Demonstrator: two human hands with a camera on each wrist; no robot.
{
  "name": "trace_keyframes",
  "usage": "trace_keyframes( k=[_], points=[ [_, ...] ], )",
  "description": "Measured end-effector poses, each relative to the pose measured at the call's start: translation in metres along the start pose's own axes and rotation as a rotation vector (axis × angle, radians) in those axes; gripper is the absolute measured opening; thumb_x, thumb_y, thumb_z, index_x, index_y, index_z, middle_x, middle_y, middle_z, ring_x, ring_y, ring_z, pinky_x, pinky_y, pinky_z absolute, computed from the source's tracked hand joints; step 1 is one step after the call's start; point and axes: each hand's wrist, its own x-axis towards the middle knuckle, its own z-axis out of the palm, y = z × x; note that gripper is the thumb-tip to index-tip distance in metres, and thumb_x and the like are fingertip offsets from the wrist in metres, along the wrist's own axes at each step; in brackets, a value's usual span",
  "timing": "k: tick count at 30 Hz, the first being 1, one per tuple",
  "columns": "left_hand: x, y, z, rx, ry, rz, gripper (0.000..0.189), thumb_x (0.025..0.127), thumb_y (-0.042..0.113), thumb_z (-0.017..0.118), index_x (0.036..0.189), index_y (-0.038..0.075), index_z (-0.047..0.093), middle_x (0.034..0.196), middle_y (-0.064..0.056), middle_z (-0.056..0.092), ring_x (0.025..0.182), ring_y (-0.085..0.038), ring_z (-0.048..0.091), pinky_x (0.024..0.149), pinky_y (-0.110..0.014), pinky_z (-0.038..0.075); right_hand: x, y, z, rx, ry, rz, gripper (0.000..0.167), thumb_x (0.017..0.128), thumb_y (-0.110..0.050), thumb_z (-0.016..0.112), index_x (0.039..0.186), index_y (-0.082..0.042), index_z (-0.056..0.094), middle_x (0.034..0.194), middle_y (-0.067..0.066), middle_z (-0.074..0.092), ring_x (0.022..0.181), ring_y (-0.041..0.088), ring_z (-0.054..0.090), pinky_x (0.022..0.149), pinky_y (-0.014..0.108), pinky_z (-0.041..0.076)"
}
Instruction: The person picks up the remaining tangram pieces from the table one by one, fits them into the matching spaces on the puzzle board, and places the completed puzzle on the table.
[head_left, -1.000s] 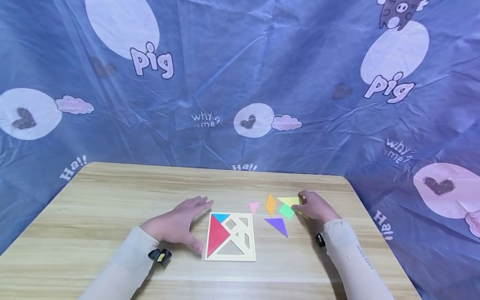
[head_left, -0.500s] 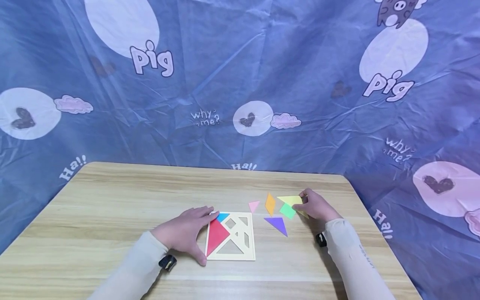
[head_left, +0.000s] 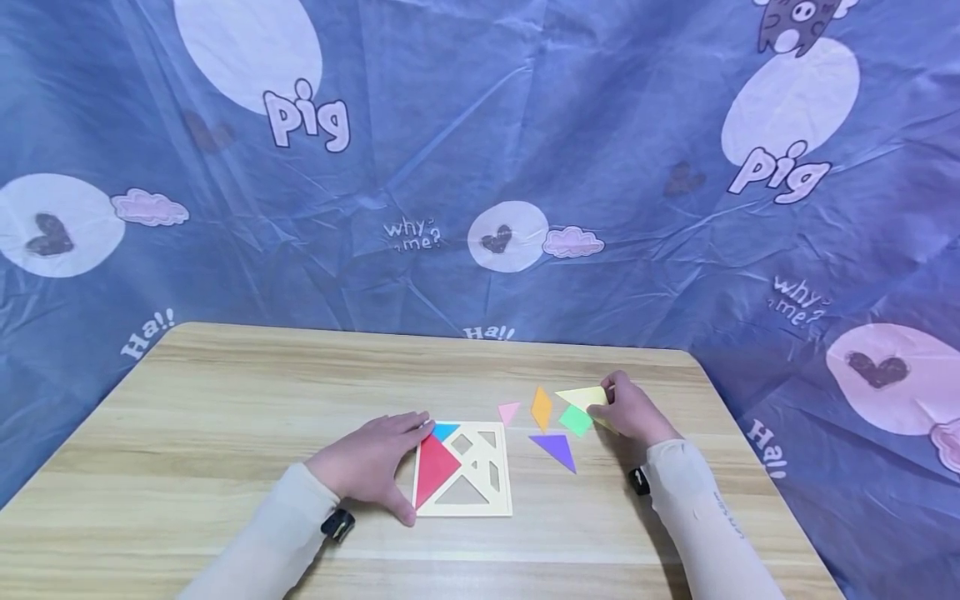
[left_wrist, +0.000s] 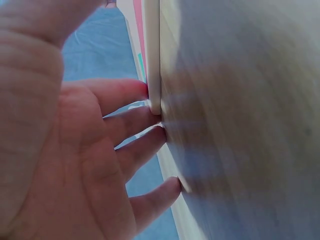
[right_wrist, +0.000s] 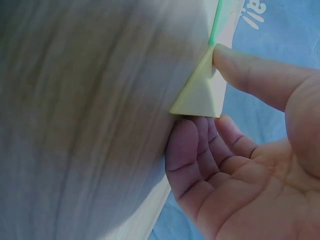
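Note:
My left hand (head_left: 367, 462) holds the cream tangram board (head_left: 472, 511) at its left side, thumb at the near corner and fingertips at the far corner. In the left wrist view, fingertips meet the end of the board's edge (left_wrist: 153, 60). A red triangle (head_left: 433, 471) and a blue triangle (head_left: 446, 431) lie in the board; its other cut-outs show bare. My right hand (head_left: 633, 412) pinches a large yellow triangle (head_left: 585, 398), partly hidden by the fingers. In the right wrist view, the thumb is at one side of the yellow triangle (right_wrist: 202, 97) and curled fingers at another.
Between board and right hand lie a pink triangle (head_left: 508, 412), an orange parallelogram (head_left: 541, 408) and a purple triangle (head_left: 558, 450). A green square (head_left: 575, 420) sits right against the yellow triangle. A blue printed cloth (head_left: 420, 167) hangs behind the wooden table (head_left: 225, 400).
My left hand has moved right and taken hold of the board's left side. The right hand has shifted slightly away from me with the yellow triangle.

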Motion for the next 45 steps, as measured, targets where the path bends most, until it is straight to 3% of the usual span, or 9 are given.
trace_keyframes(
  k=[5, 13, 19, 36, 45],
  points=[
    [0.001, -0.001, 0.000, 0.008, -0.001, 0.002, 0.123, 0.062, 0.058, 0.094, 0.158, 0.002, 0.040, 0.164, -0.016, 0.037, 0.150, -0.037, 0.036, 0.123, -0.052, 0.030, -0.001, 0.000, 0.000, -0.015, 0.041, -0.012, 0.045, 0.093, -0.011, 0.072, 0.124, 0.010, 0.047, 0.103, 0.020, 0.060, 0.088, 0.029, 0.059, 0.076, 0.040, 0.053],
    [0.001, -0.003, 0.002, -0.002, -0.004, -0.006, 0.123, 0.063, 0.058, 0.093, 0.159, 0.004, 0.039, 0.166, -0.014, 0.036, 0.152, -0.033, 0.034, 0.125, -0.051, 0.028, 0.000, 0.002, 0.002, -0.049, 0.134, -0.116, 0.033, 0.091, -0.005, 0.073, 0.117, 0.007, 0.057, 0.098, 0.017, 0.066, 0.094, 0.032, 0.064, 0.086, 0.050, 0.052],
    [0.001, -0.003, 0.002, -0.008, -0.003, -0.009, 0.123, 0.063, 0.060, 0.093, 0.159, 0.004, 0.039, 0.166, -0.013, 0.035, 0.153, -0.031, 0.033, 0.125, -0.051, 0.028, -0.001, -0.001, 0.003, -0.065, 0.185, -0.160, 0.027, 0.091, -0.002, 0.072, 0.114, 0.005, 0.060, 0.094, 0.014, 0.067, 0.090, 0.030, 0.064, 0.085, 0.049, 0.052],
    [0.002, -0.004, 0.001, -0.002, -0.004, -0.005, 0.124, 0.063, 0.061, 0.092, 0.159, 0.003, 0.038, 0.166, -0.015, 0.034, 0.153, -0.033, 0.033, 0.125, -0.051, 0.027, -0.007, -0.015, 0.002, -0.105, 0.184, -0.166, 0.009, 0.089, -0.004, 0.075, 0.093, -0.001, 0.067, 0.085, 0.007, 0.068, 0.080, 0.020, 0.061, 0.076, 0.039, 0.052],
    [0.002, -0.005, 0.003, -0.006, -0.001, 0.007, 0.122, 0.064, 0.060, 0.092, 0.158, 0.002, 0.039, 0.166, -0.015, 0.035, 0.153, -0.030, 0.032, 0.125, -0.051, 0.027, -0.010, -0.017, 0.006, -0.105, 0.281, -0.168, 0.008, 0.092, -0.006, 0.074, 0.094, -0.001, 0.069, 0.086, 0.008, 0.070, 0.080, 0.022, 0.063, 0.077, 0.042, 0.053]
  ],
)
